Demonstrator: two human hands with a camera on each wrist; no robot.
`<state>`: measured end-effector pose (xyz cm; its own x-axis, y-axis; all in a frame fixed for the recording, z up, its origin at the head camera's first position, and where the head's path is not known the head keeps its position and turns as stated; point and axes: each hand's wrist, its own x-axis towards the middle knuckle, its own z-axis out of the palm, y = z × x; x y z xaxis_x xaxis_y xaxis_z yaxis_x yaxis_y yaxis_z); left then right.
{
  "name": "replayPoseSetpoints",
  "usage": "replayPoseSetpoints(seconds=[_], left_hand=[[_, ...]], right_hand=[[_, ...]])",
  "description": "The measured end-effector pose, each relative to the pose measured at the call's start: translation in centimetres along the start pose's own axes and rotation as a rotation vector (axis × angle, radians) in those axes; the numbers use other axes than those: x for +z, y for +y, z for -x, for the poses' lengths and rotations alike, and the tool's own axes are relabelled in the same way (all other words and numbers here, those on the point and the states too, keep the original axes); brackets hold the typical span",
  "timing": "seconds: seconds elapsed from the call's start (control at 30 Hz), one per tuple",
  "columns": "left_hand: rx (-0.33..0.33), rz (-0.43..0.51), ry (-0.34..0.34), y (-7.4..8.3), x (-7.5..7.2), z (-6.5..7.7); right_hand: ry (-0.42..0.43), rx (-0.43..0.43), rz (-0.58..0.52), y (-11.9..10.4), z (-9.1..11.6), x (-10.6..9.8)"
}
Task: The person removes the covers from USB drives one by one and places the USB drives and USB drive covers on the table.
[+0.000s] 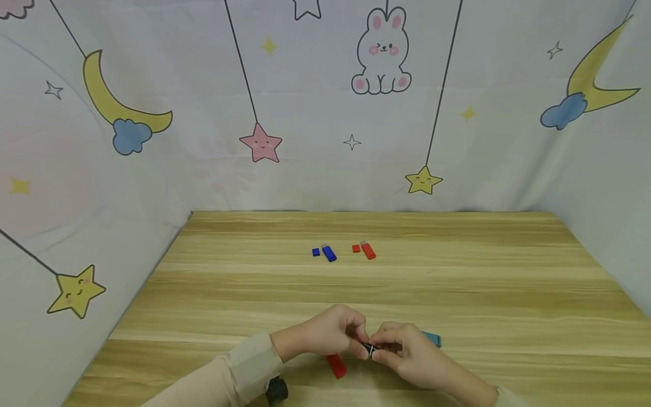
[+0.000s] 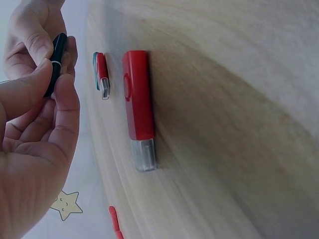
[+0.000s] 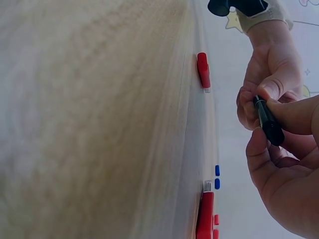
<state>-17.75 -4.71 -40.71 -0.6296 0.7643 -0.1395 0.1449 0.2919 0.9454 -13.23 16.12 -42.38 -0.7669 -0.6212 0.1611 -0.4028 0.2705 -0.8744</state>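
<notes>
Between its thumb and fingers my left hand (image 1: 333, 330) pinches one end of a small black USB flash drive (image 1: 370, 349). The other end is pinched by my right hand (image 1: 417, 356). A thin pale line crosses the black drive (image 2: 56, 62) where its two parts meet; fingers cover much of it. Below the left hand on the table lies a red USB flash drive (image 1: 337, 366), its clear end showing in the left wrist view. A teal thing (image 1: 432, 338) shows behind the right hand, and in the left wrist view another red drive (image 2: 102, 67) lies against it.
Farther back on the wooden table (image 1: 229, 294) lie a blue USB drive (image 1: 329, 253) with its blue cap (image 1: 316, 252) off beside it, and a red USB drive (image 1: 368, 250) beside its red cap (image 1: 356, 248). A printed cloth (image 1: 315, 186) hangs behind the table.
</notes>
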Motion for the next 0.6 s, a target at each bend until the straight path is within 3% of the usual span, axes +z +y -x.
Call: replayPoseSetpoints(seconds=[0.6], left_hand=[[0.026, 0.007, -0.002, -0.22, 0.14, -0.48]], right_hand=[[-0.023, 0.004, 0.034, -0.13, 0.18, -0.47]])
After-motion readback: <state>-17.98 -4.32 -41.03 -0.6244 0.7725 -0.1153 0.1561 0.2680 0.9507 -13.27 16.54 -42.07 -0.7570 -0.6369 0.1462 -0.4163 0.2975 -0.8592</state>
